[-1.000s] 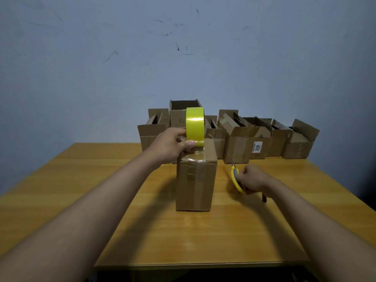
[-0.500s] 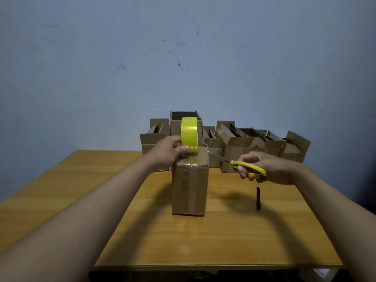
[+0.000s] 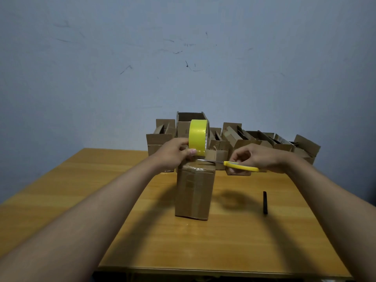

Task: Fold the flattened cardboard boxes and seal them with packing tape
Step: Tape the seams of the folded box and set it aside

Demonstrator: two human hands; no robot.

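Gripping the roll (image 3: 198,137) left (image 3: 175,152), scissors (image 3: 234,164) right (image 3: 258,157) (blades near thumb), I might nick skin.

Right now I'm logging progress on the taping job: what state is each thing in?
Box: upright, top flaps closed, taped.
Tape roll: on edge above the box, held by left hand.
Scissors: in right hand, blades over the box top.
Back boxes: flaps open.
Black stick: lying flat on table.

Both arms outstretched, left hand (image 3: 173,152) gripping, right hand (image 3: 258,157) — fingers curled
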